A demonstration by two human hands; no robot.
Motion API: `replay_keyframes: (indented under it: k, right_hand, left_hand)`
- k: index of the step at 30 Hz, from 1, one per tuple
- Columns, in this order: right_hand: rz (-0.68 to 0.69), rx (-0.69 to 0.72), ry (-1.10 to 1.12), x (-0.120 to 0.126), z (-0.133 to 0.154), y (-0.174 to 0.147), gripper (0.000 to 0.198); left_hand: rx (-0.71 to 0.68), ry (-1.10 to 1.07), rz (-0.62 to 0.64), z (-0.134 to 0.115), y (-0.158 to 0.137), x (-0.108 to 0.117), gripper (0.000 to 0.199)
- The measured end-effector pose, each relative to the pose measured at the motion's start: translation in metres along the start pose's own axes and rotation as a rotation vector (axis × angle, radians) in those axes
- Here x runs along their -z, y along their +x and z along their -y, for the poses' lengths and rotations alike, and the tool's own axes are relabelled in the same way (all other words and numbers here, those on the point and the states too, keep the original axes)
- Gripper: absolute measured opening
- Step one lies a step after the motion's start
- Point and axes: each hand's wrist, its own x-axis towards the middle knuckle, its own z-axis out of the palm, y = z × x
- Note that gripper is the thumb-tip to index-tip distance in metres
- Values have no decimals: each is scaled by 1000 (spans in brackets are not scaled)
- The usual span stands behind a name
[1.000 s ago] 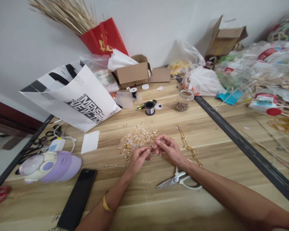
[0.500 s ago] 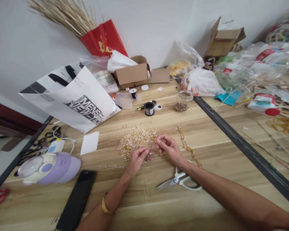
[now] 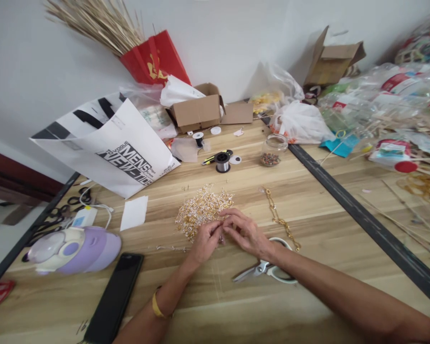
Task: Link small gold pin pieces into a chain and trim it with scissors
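My left hand [image 3: 205, 241] is closed in a pinch at the near edge of a pile of small gold and clear beads [image 3: 202, 208]. Against its fingertips are the fingertips of my right hand [image 3: 244, 231], also closed. A small, shiny bit shows just under the meeting fingers, too small to name. Faint thin lines like thread [image 3: 216, 277] run over the table below the hands. Under my right forearm lie scissors [image 3: 261, 268] with pale handles, partly covered. A gold chain [image 3: 281, 220] rests to the right of my right hand.
Beyond the pile stand a wire spool [image 3: 222, 162] and a glass jar of beads [image 3: 272, 152]. On the left are a phone [image 3: 113, 296], a purple bottle [image 3: 93, 251] and a white paper bag [image 3: 129, 143]. Plastic bottles [image 3: 376, 105] crowd the right.
My right hand has moved left and slightly down, from beside the pile to my left fingertips. My left hand has hardly moved.
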Motion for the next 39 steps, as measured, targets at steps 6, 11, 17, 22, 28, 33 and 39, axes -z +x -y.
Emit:
replay_keyframes:
  k: [6, 11, 17, 22, 28, 33, 39]
  right_hand:
    - [21, 6, -41, -3, -3, 2, 11]
    - [9, -31, -108, -3, -5, 1, 12]
    - [20, -39, -145, -4, -6, 1, 12]
    - [-4, -29, -135, -3, -8, 1, 11]
    - [-51, -35, -154, -2, -7, 1, 10]
    - [-57, -46, -176, -2, -6, 1, 9]
    - [41, -1, -166, -4, -7, -2, 11]
  left_hand:
    - [9, 18, 23, 0, 0, 2, 27]
    - [21, 47, 13, 4, -1, 6, 25]
    - [68, -28, -21, 4, -1, 7, 20]
    - [91, -78, -36, 6, -1, 6, 16]
    - [105, -107, -37, 8, -2, 7, 13]
    - [123, -156, -42, 9, -2, 8, 15]
    - [127, -185, -58, 9, 0, 6, 19]
